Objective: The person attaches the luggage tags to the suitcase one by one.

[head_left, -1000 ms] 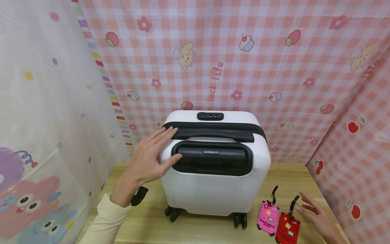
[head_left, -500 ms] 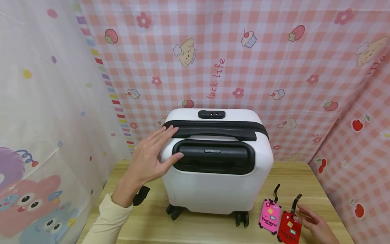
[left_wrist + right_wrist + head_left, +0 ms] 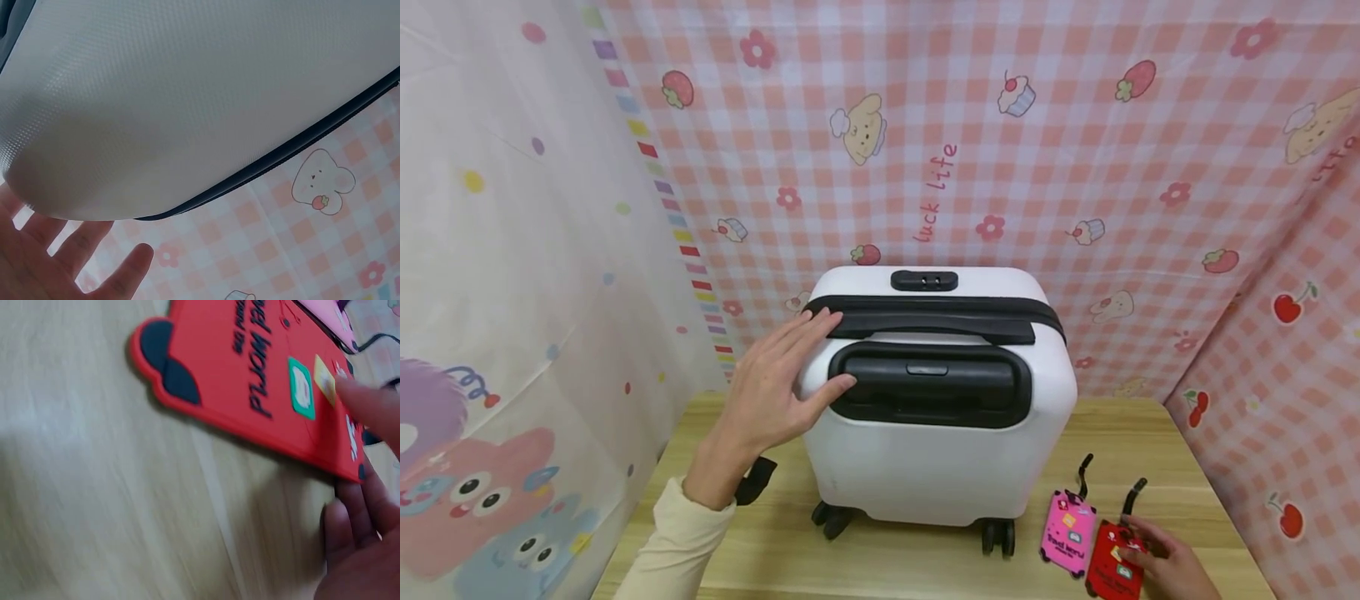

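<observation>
A small white suitcase (image 3: pixel 917 475) stands upright on its wheels, with a black carry handle (image 3: pixel 932 321) on top. My left hand (image 3: pixel 775 383) rests on its upper left corner, fingers extended over the edge; the left wrist view shows its fingertips against the white shell (image 3: pixel 187 112). At the lower right, my right hand (image 3: pixel 1180 571) has hold of a red luggage tag (image 3: pixel 1105 575) by its strap end. Close up, the thumb presses the face of the red tag (image 3: pixel 231 381) while the other fingers are at its edge, partly underneath.
A pink luggage tag (image 3: pixel 1066 533) lies just left of the red one, its black strap pointing away. Under everything is a wood-grain tabletop (image 3: pixel 1120 433). Patterned curtains (image 3: pixel 970 125) enclose the back and both sides.
My right hand has moved left onto the red tag, and its thumb and fingers have closed on it. The left hand has stayed on the suitcase corner.
</observation>
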Motion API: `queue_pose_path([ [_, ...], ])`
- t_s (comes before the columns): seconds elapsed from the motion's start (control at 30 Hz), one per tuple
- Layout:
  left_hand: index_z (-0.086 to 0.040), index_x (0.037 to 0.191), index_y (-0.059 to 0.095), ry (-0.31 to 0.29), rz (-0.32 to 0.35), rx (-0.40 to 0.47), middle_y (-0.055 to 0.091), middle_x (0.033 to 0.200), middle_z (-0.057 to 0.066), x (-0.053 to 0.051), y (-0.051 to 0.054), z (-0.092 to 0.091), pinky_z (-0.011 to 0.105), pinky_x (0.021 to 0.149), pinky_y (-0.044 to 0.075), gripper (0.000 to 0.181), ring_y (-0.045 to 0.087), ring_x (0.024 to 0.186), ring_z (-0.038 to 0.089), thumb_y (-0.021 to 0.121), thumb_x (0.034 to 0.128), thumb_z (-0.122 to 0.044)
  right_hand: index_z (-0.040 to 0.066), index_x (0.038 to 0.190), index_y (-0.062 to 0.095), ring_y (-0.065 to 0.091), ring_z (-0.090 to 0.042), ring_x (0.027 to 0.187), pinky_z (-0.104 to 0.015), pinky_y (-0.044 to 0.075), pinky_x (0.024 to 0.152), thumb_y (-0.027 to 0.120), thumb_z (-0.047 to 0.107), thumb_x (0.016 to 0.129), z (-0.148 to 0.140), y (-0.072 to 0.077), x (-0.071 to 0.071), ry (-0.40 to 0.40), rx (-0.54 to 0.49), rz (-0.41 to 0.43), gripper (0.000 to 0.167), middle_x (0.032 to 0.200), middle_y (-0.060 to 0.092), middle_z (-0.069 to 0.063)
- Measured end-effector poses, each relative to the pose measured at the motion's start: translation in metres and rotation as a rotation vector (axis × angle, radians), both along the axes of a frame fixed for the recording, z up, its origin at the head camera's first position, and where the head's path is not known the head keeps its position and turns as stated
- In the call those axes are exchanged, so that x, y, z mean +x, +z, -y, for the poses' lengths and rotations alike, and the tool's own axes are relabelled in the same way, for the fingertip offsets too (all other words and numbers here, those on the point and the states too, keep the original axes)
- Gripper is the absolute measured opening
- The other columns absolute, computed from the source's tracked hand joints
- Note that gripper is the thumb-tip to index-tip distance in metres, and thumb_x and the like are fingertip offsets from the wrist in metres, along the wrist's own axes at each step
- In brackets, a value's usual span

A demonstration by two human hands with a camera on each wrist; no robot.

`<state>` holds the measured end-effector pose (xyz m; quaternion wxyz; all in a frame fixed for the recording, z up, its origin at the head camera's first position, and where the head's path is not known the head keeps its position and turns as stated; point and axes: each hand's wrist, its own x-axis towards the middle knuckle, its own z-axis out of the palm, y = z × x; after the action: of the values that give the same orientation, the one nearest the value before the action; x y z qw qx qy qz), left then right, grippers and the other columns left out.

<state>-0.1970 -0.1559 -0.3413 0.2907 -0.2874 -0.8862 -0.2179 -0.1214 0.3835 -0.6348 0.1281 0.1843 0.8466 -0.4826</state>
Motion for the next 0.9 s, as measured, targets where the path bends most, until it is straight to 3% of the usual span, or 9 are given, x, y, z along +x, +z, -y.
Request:
queue_pose_path([
  [0.13,-0.023,0.146,0.051,-0.002,-0.007,0.005,0.053,0.146,0.002,0.0,-0.001,-0.001,0.052,0.106,0.042,0.069,0.049,0.135,0.027,0.069,0.0845,-0.049,-0.002,0.138,0.053,0.061,-0.019,0.094,-0.026,0.047,0.07,0.082,0.027,0.081,0.005,-0.002,0.001,-0.027,0.039,-0.029,0.071,0.122,0.062,-0.027],
  [0.5,-0.024,0.147,0.049,0.015,0.021,0.005,0.052,0.148,0.002,0.001,0.0,-0.002,0.052,0.107,0.041,0.07,0.048,0.137,0.026,0.069,0.0849,-0.048,-0.006,0.13,0.058,0.063,-0.03,0.094,-0.029,0.048,0.069,0.078,0.013,0.083,0.01,0.003,-0.003,-0.06,0.145,-0.069,0.055,0.116,0.064,-0.028],
  [0.67,-0.025,0.148,0.048,0.026,0.034,-0.001,0.051,0.149,0.0,0.001,0.0,-0.003,0.053,0.106,0.042,0.069,0.046,0.138,0.024,0.066,0.0864,-0.052,-0.004,0.13,0.059,0.062,-0.034,0.097,-0.027,0.046,0.067,0.08,0.015,0.082,0.006,0.002,-0.005,-0.107,0.129,-0.045,0.055,0.116,0.064,-0.029],
  [0.9,-0.027,0.148,0.047,0.035,0.042,-0.005,0.05,0.149,-0.001,0.002,0.001,-0.003,0.053,0.104,0.043,0.069,0.046,0.139,0.023,0.064,0.0871,-0.055,0.0,0.125,0.065,0.061,-0.029,0.095,-0.027,0.048,0.066,0.08,0.017,0.083,0.001,-0.001,-0.005,-0.167,0.077,-0.046,0.047,0.117,0.064,-0.027],
])
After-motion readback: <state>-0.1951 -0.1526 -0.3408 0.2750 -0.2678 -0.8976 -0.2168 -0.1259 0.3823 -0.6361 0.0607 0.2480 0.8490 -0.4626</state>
